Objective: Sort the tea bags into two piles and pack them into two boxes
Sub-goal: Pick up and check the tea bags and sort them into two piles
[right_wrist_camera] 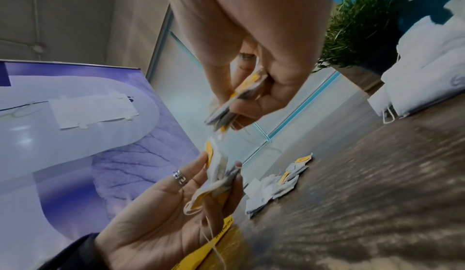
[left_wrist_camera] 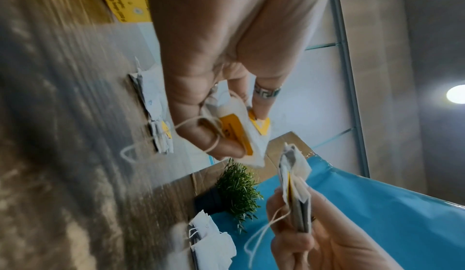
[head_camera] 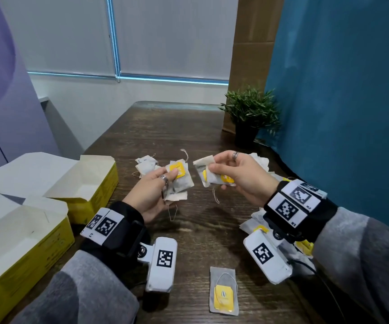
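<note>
Holding a small stack of tea bags (head_camera: 177,183) in my left hand (head_camera: 150,195), thumb and fingers pinching it by the yellow tags, I am also gripping a second bunch of tea bags (head_camera: 208,174) in my right hand (head_camera: 240,176), both lifted clear above the tabletop (head_camera: 200,136). I am judging this as mid-sort: the two yellow boxes (head_camera: 95,181) at my left are standing open with white insides and nothing visibly packed. More bags are lying in a small heap (head_camera: 145,166) beyond my left hand, a bigger heap (head_camera: 262,160) is sitting behind my right hand, and one single bag (head_camera: 223,289) is lying flat near me. To do this well, I am thinking I should be keeping each bunch squared, tags facing one way, and watching the loose strings (head_camera: 215,196), which could be snagging between bunches. The wrist views are too blurred for reading the tags.
</note>
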